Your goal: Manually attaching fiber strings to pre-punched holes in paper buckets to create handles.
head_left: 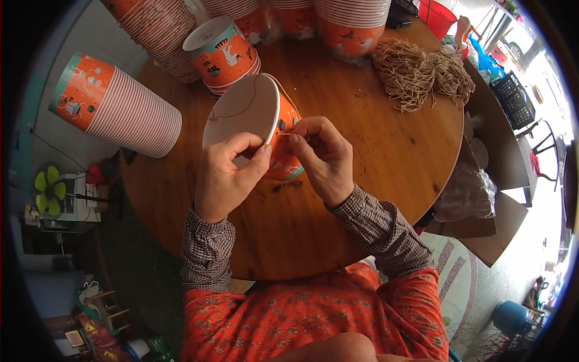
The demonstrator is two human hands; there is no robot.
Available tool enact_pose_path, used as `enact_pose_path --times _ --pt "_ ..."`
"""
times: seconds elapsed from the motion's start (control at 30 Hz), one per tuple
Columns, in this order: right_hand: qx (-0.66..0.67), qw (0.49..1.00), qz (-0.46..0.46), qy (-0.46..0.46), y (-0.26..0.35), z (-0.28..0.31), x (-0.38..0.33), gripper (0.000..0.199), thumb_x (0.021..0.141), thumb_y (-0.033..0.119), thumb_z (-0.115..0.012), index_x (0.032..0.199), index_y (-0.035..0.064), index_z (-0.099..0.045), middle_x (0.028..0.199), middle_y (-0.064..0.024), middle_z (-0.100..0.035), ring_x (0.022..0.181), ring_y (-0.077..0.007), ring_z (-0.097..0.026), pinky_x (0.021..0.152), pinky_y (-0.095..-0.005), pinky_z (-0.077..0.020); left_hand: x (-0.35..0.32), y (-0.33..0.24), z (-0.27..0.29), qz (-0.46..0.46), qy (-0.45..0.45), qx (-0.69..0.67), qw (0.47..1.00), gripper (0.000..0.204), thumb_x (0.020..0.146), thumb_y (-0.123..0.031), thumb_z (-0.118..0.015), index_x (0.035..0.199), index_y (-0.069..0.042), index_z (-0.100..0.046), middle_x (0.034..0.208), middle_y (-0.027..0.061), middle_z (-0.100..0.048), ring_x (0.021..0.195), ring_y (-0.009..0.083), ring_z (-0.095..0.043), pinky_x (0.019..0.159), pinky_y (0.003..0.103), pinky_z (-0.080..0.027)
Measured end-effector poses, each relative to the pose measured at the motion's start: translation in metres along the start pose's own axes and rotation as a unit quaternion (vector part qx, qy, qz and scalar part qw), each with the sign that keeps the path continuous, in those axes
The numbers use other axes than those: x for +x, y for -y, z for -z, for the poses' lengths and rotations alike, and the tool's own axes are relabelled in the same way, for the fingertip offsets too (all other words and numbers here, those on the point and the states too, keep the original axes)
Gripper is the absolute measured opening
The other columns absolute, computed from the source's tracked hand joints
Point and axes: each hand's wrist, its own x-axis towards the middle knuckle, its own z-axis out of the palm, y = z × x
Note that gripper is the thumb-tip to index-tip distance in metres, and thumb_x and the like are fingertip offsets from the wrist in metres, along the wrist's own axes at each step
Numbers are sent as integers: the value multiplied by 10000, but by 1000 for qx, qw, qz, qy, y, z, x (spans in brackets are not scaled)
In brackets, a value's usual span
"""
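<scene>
An orange paper bucket with a white inside lies tilted on the table in front of me, its mouth toward my left. My left hand is closed on its rim, thumb and forefinger pressed together there. Beside the bucket's printed wall, my right hand pinches a thin tan string between thumb and fingertips. More of this string loops over the bucket's rim and across its mouth. Whether the string passes through the wall is too small to tell.
A round wooden table carries stacked buckets at the left and more stacks along the back. A tan string bundle lies at the back right. An open cardboard box stands beyond the table's right edge, a green fan at the left.
</scene>
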Motion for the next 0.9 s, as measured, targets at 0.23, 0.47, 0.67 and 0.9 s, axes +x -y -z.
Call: enact_pose_path --times 0.23,0.47,0.67,0.9 --pt "-10 1000 -2 -8 0 0 0 64 872 5 -632 911 -2 -581 951 -56 -570 820 -105 -603 729 -251 -516 -1 0 -2 1 6 9 1000 106 845 -69 -648 839 36 -643 720 95 -660 665 130 -633 612 260 -495" --pt "-101 993 59 -11 0 1 2 77 834 -10 -650 879 -12 -588 909 -72 -573 748 -121 -608 667 -250 -510 0 -2 -6 -15 12 4 1000 104 846 -56 -640 839 47 -631 745 108 -666 678 152 -644 621 272 -505" --pt "-163 985 62 6 6 7 3 94 821 -1 -664 881 -19 -594 858 -83 -578 717 -136 -611 621 -259 -510 0 0 -17 -38 16 3 999 106 854 -65 -648 868 38 -625 760 118 -666 680 176 -654 615 285 -518" --pt "-167 986 16 4 3 10 3 88 852 35 -645 910 -10 -596 889 -79 -606 759 -148 -623 636 -265 -524 5 15 -27 -8 11 18 1000 197 904 -46 -571 1090 15 -587 846 203 -670 741 296 -689 601 337 -530"
